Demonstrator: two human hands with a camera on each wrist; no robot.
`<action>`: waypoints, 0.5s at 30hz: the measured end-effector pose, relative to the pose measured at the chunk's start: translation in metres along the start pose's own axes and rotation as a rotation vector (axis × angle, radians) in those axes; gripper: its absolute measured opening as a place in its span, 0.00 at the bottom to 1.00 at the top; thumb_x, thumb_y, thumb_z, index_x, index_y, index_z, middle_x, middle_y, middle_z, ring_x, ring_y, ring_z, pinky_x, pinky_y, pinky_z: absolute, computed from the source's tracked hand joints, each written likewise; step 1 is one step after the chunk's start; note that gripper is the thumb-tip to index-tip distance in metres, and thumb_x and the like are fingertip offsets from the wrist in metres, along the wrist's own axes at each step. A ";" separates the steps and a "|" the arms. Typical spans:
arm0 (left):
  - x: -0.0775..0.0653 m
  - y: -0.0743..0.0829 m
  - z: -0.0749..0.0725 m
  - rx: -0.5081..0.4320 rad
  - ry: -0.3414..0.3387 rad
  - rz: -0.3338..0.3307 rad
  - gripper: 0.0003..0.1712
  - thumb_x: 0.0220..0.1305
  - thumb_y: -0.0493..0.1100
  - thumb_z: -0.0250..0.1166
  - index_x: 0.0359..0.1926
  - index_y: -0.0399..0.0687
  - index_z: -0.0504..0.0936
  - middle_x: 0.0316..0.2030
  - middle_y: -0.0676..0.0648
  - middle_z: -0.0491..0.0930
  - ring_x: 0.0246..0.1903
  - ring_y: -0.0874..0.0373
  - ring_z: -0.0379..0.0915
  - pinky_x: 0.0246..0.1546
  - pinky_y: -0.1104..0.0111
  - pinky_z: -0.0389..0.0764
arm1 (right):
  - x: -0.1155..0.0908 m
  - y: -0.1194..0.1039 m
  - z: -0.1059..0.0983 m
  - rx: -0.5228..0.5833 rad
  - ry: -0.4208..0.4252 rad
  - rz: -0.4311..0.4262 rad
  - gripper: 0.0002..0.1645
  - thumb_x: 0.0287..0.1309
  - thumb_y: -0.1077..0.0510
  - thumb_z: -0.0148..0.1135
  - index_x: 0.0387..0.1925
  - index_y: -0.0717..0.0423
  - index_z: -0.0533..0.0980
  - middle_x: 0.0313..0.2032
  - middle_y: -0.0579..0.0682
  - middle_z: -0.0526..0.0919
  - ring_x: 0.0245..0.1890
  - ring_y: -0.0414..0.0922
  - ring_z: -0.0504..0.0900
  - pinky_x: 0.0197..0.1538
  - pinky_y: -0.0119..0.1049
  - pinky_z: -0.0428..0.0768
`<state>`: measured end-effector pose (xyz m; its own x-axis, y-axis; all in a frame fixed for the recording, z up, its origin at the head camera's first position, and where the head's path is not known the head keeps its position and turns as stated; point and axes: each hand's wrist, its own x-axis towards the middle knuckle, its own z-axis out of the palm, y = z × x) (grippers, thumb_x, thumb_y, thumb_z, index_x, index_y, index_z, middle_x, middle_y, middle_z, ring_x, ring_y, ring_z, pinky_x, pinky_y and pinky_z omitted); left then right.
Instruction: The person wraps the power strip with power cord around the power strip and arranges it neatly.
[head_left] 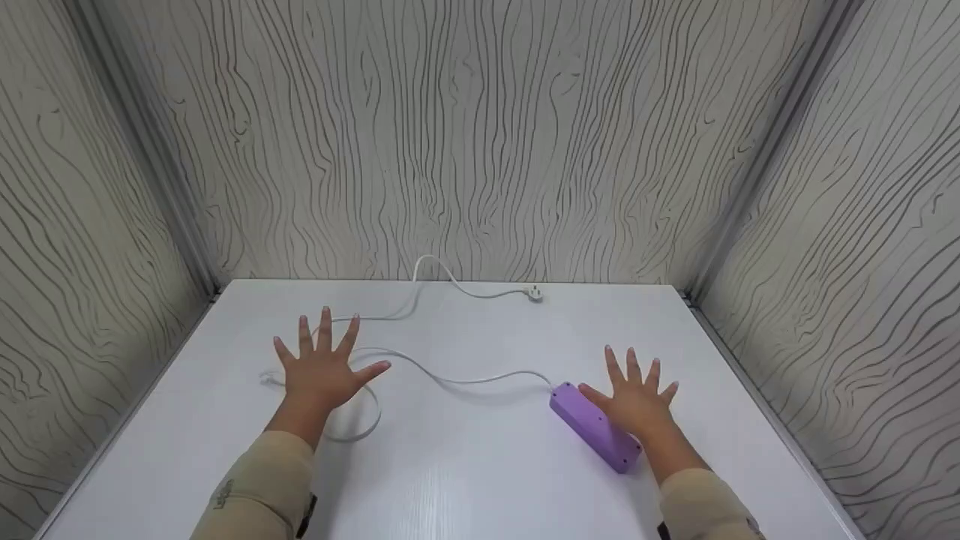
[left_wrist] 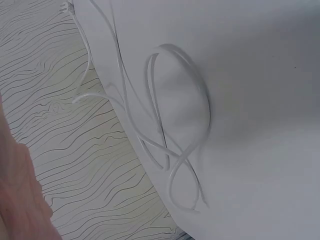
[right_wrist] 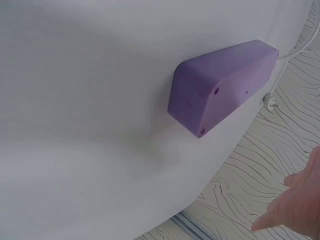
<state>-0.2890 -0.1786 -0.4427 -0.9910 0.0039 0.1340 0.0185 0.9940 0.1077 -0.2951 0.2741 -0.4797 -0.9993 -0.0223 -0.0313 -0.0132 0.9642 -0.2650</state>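
Observation:
On the right half of the white table lies a purple power strip (head_left: 589,424), its face with small screw holes turned up. From its far end a white cord (head_left: 480,381) runs left, loops on the table and comes back to a plug (head_left: 534,293) near the rear edge. My left hand (head_left: 321,379), fingers spread straight, hovers above the looped cord and hides part of it. Likewise spread, my right hand (head_left: 637,405) is over the right side of the strip, covering a little of it. Neither holds anything. In the right wrist view the power strip (right_wrist: 227,87) shows whole.
The white table (head_left: 450,480) is bounded by wood-grain patterned panels at the back (head_left: 465,150), left (head_left: 60,262) and right (head_left: 862,262). Grey metal posts stand at both rear corners. One bend of the cord rises against the back panel.

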 end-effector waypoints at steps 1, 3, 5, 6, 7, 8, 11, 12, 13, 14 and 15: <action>0.000 0.000 0.000 -0.001 -0.003 -0.001 0.57 0.45 0.85 0.33 0.71 0.61 0.45 0.70 0.37 0.32 0.66 0.33 0.23 0.52 0.33 0.22 | 0.000 0.000 0.002 0.022 -0.011 0.007 0.56 0.51 0.21 0.36 0.70 0.46 0.33 0.68 0.66 0.31 0.62 0.72 0.24 0.50 0.74 0.26; -0.001 0.000 0.001 -0.003 -0.011 -0.002 0.57 0.44 0.85 0.33 0.71 0.60 0.45 0.70 0.37 0.32 0.66 0.33 0.22 0.52 0.33 0.22 | 0.001 0.001 0.008 0.072 -0.030 0.020 0.56 0.51 0.21 0.36 0.70 0.46 0.32 0.68 0.66 0.31 0.63 0.72 0.24 0.51 0.74 0.29; -0.002 0.000 0.001 -0.006 -0.015 -0.006 0.57 0.45 0.85 0.33 0.71 0.60 0.45 0.70 0.37 0.32 0.66 0.32 0.22 0.52 0.33 0.22 | 0.003 0.003 0.016 0.123 -0.050 0.035 0.56 0.52 0.22 0.36 0.70 0.47 0.32 0.68 0.66 0.32 0.63 0.71 0.25 0.52 0.74 0.31; -0.002 0.000 0.001 -0.008 -0.016 -0.008 0.57 0.45 0.85 0.34 0.71 0.60 0.45 0.70 0.37 0.32 0.66 0.32 0.23 0.52 0.33 0.22 | 0.004 0.004 0.020 0.143 -0.058 0.039 0.56 0.52 0.22 0.37 0.70 0.47 0.32 0.68 0.66 0.32 0.63 0.71 0.26 0.53 0.73 0.32; -0.002 0.000 0.002 -0.006 -0.017 -0.010 0.57 0.45 0.85 0.34 0.71 0.60 0.45 0.70 0.37 0.32 0.66 0.32 0.23 0.52 0.33 0.22 | 0.005 0.005 0.024 0.159 -0.064 0.041 0.56 0.53 0.23 0.37 0.70 0.48 0.33 0.68 0.67 0.33 0.63 0.71 0.27 0.53 0.73 0.33; -0.002 0.000 0.002 -0.005 -0.018 -0.012 0.57 0.45 0.85 0.34 0.71 0.60 0.45 0.70 0.37 0.32 0.66 0.32 0.23 0.52 0.33 0.22 | 0.004 0.006 0.029 0.168 -0.068 0.040 0.55 0.54 0.24 0.38 0.70 0.49 0.34 0.68 0.67 0.33 0.63 0.71 0.28 0.54 0.73 0.34; -0.002 0.000 0.004 -0.010 -0.020 -0.016 0.57 0.45 0.85 0.35 0.71 0.59 0.44 0.70 0.37 0.33 0.66 0.32 0.24 0.52 0.33 0.22 | 0.003 0.008 0.040 0.165 -0.076 0.030 0.54 0.56 0.26 0.40 0.70 0.52 0.36 0.68 0.68 0.35 0.64 0.72 0.31 0.55 0.72 0.37; -0.002 0.000 0.005 -0.008 -0.020 -0.018 0.57 0.45 0.85 0.35 0.71 0.60 0.44 0.70 0.37 0.33 0.66 0.33 0.23 0.52 0.33 0.22 | 0.002 0.007 0.042 0.160 -0.077 0.027 0.54 0.56 0.26 0.40 0.70 0.52 0.36 0.68 0.68 0.36 0.64 0.72 0.31 0.56 0.72 0.38; -0.002 0.000 0.006 -0.006 -0.022 -0.020 0.57 0.45 0.85 0.34 0.71 0.60 0.44 0.70 0.37 0.32 0.66 0.33 0.24 0.52 0.33 0.22 | 0.001 0.007 0.045 0.158 -0.074 0.024 0.54 0.56 0.26 0.41 0.70 0.53 0.37 0.67 0.68 0.37 0.64 0.72 0.32 0.56 0.72 0.39; -0.002 -0.001 0.006 -0.008 -0.022 -0.021 0.58 0.45 0.85 0.34 0.71 0.59 0.43 0.70 0.37 0.32 0.66 0.33 0.23 0.52 0.33 0.21 | 0.001 0.007 0.047 0.153 -0.072 0.022 0.54 0.55 0.26 0.41 0.70 0.53 0.38 0.67 0.69 0.38 0.64 0.72 0.33 0.56 0.72 0.40; -0.002 -0.001 0.007 -0.008 -0.024 -0.022 0.58 0.45 0.85 0.34 0.71 0.59 0.43 0.70 0.37 0.32 0.66 0.33 0.23 0.52 0.33 0.22 | 0.001 0.007 0.050 0.150 -0.065 0.017 0.54 0.55 0.26 0.41 0.70 0.54 0.39 0.67 0.69 0.39 0.63 0.73 0.34 0.56 0.72 0.42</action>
<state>-0.2877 -0.1789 -0.4499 -0.9940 -0.0150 0.1080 -0.0022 0.9930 0.1182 -0.2943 0.2680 -0.5297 -0.9948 -0.0283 -0.0982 0.0139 0.9145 -0.4042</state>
